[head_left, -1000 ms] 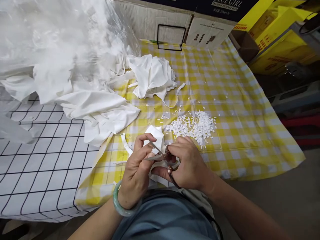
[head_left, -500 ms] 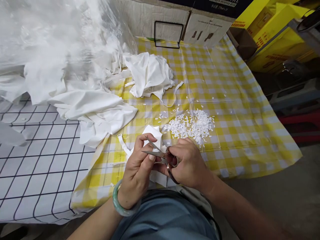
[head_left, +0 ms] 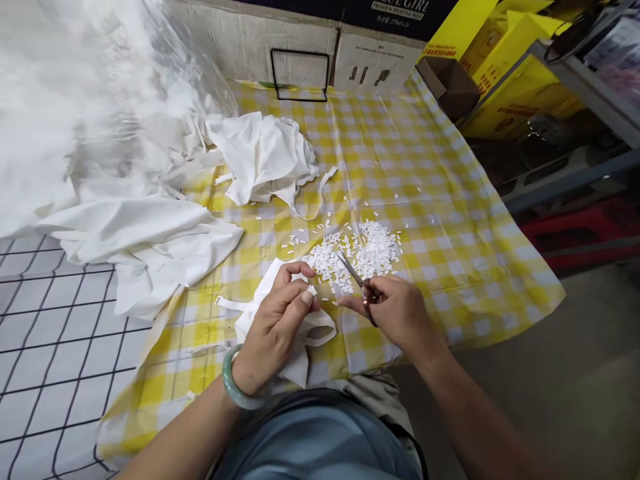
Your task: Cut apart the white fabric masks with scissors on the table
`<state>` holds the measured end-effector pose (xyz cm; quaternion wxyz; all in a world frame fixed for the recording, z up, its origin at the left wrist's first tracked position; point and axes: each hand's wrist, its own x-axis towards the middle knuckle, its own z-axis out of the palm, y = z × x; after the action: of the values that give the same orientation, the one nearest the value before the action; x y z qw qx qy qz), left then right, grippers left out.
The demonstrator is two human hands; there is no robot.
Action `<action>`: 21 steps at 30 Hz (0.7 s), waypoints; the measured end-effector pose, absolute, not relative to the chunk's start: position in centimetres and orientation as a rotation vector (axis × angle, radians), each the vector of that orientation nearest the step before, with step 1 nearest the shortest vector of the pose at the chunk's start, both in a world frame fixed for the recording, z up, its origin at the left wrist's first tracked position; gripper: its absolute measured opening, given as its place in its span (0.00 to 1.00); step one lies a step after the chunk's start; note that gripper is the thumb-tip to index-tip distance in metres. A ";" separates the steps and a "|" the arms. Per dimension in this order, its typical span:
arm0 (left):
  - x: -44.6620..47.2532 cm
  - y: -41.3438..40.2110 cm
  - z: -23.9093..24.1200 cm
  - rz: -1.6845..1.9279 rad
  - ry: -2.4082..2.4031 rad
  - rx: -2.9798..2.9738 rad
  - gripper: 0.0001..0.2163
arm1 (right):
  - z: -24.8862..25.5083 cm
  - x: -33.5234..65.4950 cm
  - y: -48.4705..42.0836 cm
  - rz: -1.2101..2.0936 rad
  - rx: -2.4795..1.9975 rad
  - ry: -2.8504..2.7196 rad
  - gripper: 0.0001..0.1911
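Observation:
My left hand (head_left: pixel 275 327), with a green bangle at the wrist, pinches a white cloth piece (head_left: pixel 290 337) that lies on the yellow checked tablecloth (head_left: pixel 440 200). My right hand (head_left: pixel 395 310) grips small scissors (head_left: pixel 356 277), blades closed and pointing up-left towards a heap of small white cut bits (head_left: pixel 357 253). The two hands are a little apart, the scissors clear of the cloth.
Crumpled white fabric (head_left: pixel 265 157) lies further back, a larger white heap (head_left: pixel 140 233) and clear plastic bag (head_left: pixel 75 100) on the left. Cardboard boxes (head_left: pixel 300 47) stand at the back, yellow boxes (head_left: pixel 515 73) at the right. A black-grid white cloth (head_left: pixel 55 347) covers the left.
My right hand drew the scissors away from the cloth, to the right and up towards the heap of bits. The view shifted right.

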<state>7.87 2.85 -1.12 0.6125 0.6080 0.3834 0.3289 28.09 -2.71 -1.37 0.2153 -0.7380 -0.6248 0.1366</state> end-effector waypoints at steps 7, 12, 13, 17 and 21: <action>2.2 1.1 -0.6 0.879 1.009 1.353 0.14 | 0.6 23.1 -3.1 0.805 -1.532 -1.817 0.26; 1.7 -0.7 0.1 0.994 1.031 1.242 0.14 | 1.5 19.5 -1.5 0.751 -1.496 -1.996 0.23; 1.9 -0.8 0.2 1.006 1.023 1.242 0.14 | 1.5 19.3 -1.2 0.733 -1.509 -2.025 0.24; 2.2 -1.0 0.4 0.975 0.988 1.311 0.15 | 1.6 19.4 -0.9 0.655 -1.566 -2.073 0.27; 2.3 -1.1 0.1 0.998 0.952 1.288 0.14 | 1.5 19.6 -1.0 0.613 -1.591 -2.095 0.27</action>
<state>2.28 -1.09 0.12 0.5868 0.5527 0.4086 0.4281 19.62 -1.00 1.54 0.2187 -0.5747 -0.7569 0.2215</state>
